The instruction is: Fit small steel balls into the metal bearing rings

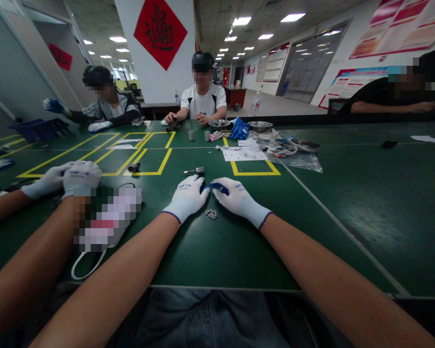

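Note:
My left hand (188, 194), in a white glove with a blue cuff edge, rests palm down on the green table, thumb apart from the fingers. Just beyond its fingertips lies a slim metal tool with a knurled grip and a thin pointed shaft (195, 171); I cannot tell whether they touch. My right hand (237, 197), gloved alike, faces it with loosely curved fingers and blue coating showing at the fingertips. Nothing can be made out in either hand. A small cluster of metal nuts or rings (211, 214) lies on the table between my wrists.
At left, a co-worker's gloved hands (81, 176) sit beside a blurred pinkish strapped item (110, 217). A dark fitting (134, 167) lies near yellow tape. Ahead are papers (242, 151), a plastic bag (300, 159), blue gloves (239, 128) and metal bowls (261, 126). Several people sit around.

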### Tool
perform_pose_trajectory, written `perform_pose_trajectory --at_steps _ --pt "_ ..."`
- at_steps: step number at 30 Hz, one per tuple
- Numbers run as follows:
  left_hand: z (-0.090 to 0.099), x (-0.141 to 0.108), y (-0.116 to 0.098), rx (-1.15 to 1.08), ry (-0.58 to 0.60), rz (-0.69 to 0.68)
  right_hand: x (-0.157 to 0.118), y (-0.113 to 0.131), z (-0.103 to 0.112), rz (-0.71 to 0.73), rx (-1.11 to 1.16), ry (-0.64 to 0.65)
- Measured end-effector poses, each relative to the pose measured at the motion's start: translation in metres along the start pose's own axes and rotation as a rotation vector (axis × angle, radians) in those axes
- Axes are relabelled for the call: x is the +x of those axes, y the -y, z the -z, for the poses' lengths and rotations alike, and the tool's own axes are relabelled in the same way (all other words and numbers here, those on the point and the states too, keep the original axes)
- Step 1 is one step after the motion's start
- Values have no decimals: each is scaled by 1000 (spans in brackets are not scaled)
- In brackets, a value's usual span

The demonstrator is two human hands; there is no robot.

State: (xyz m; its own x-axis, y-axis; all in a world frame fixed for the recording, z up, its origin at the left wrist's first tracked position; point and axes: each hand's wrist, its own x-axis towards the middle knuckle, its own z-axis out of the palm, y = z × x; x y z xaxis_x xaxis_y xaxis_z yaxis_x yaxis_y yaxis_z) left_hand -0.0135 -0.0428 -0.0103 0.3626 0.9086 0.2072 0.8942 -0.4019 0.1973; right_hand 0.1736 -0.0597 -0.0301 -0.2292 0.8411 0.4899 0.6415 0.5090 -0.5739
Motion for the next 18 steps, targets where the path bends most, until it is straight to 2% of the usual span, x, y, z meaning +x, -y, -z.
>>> perform_pose_trajectory --at_steps 6,18 --pt "1 11 -2 2 106 -54 0 1 1 3 -31 34" --pt "-4 53 -2 48 199 54 -3 10 9 16 -31 67"
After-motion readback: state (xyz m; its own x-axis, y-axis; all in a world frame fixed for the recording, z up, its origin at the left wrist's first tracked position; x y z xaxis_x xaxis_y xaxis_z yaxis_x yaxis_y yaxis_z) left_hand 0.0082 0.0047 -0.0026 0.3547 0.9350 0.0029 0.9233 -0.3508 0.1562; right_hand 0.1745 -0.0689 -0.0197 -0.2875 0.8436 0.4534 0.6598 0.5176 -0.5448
